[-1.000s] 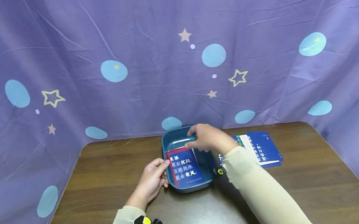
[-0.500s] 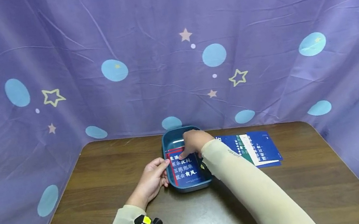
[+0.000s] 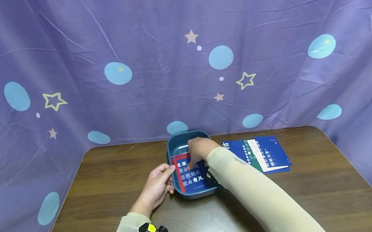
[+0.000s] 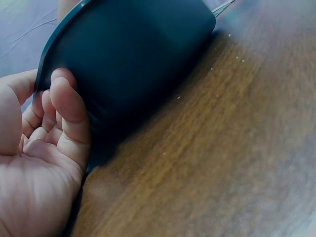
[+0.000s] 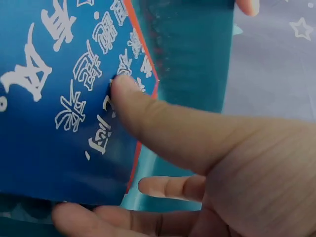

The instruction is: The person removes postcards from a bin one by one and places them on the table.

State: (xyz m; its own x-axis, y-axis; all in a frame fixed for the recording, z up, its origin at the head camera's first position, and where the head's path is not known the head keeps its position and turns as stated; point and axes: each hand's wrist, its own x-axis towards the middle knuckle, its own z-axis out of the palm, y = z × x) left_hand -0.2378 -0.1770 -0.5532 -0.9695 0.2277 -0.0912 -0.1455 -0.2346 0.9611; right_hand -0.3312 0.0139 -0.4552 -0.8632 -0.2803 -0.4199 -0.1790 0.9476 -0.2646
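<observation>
A deep teal plastic box [image 3: 196, 195] stands on the table, with a blue card [image 3: 197, 180] printed in white Chinese characters lying inside. Red edging [image 3: 181, 183] shows along the card's left and far sides. My left hand [image 3: 158, 185] pinches the box's left rim between thumb and fingers; the left wrist view shows its fingertips against the outer wall. Inside the box, my right hand [image 3: 202, 149] has its thumb [image 5: 143, 111] on the card's printed face. Its other fingers lie at the card's edge, and their tips are partly hidden beneath it.
Right of the box, several overlapping cards lie fanned out: a blue one [image 3: 274, 152], a white strip [image 3: 257, 153] and a green strip [image 3: 252, 162]. My right forearm [image 3: 254, 187] crosses between them and the table's front. A purple curtain [image 3: 181, 92] hangs behind the brown wooden table [image 3: 112, 166].
My right hand has moved left and down from the box's right side onto the card, its thumb now on the printed face. My left hand has stayed at the rim.
</observation>
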